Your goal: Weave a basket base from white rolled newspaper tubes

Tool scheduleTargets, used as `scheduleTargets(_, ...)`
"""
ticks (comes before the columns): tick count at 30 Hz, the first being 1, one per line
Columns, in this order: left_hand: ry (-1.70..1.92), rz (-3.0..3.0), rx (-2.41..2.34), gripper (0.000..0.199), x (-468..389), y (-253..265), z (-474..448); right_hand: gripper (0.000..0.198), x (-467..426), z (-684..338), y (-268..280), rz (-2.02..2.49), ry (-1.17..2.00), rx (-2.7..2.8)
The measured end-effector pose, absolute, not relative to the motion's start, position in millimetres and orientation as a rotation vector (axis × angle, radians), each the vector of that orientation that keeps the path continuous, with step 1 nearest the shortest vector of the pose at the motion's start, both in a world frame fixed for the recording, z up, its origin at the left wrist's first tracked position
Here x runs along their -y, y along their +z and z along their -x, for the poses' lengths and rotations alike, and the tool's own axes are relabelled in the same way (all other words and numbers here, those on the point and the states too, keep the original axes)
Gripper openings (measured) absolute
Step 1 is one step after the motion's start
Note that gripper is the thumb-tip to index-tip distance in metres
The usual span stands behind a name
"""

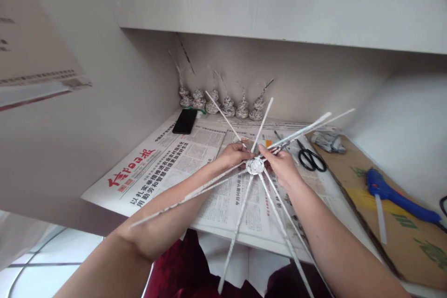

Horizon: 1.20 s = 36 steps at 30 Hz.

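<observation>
Both hands hold a piece of paper weaving [255, 166] above the newspaper. It has a small round woven centre, and several long rolled-paper sticks radiate from it. My left hand [234, 155] is closed at the upper left of the centre, its fingers pinching the weaving near the base of the sticks. On the right side, my right hand [279, 164] grips the weaving with the thumb on top, beside a stick [303, 130] that points to the upper right. The undersides of the fingers are hidden.
Several gourd-shaped woven paper pieces [228, 106] line the back wall. A black phone [185, 121] lies on the newspaper [164, 172]. To the right are black-handled scissors [312, 159], a crumpled cloth [327, 141], and a blue glue gun [398, 195] on cardboard [363, 195].
</observation>
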<state>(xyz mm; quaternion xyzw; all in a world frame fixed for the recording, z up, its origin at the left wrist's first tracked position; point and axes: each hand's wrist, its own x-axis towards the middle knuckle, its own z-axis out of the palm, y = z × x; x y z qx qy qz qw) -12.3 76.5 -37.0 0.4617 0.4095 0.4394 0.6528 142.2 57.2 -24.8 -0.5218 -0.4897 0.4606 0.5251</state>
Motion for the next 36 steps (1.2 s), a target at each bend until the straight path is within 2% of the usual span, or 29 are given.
scheduleTargets(8,1.019,-1.087,-1.019,0.025,-78.3,-37.1,14.0,0.033,-59.4,-144.3,-20.0,1.043,0.955,1.106)
scheduleTargets(15,1.076,-1.066,-1.029,0.027,-77.0,-35.1,13.2,0.049,-61.5,-145.2,-29.4,1.147,1.012,1.271)
scheduleTargets(21,1.195,-1.057,-1.004,0.029,-75.9,-32.6,13.7,0.029,-64.4,-146.9,-40.4,1.276,0.957,1.371)
scheduleTargets(26,1.14,-1.022,-0.972,0.018,-76.0,-30.8,13.8,0.026,-63.9,-146.2,-44.9,1.262,0.906,1.387)
scheduleTargets(36,1.064,-0.971,-0.981,0.014,-78.1,-30.8,14.5,0.028,-64.9,-143.5,-48.7,1.23,0.956,1.315)
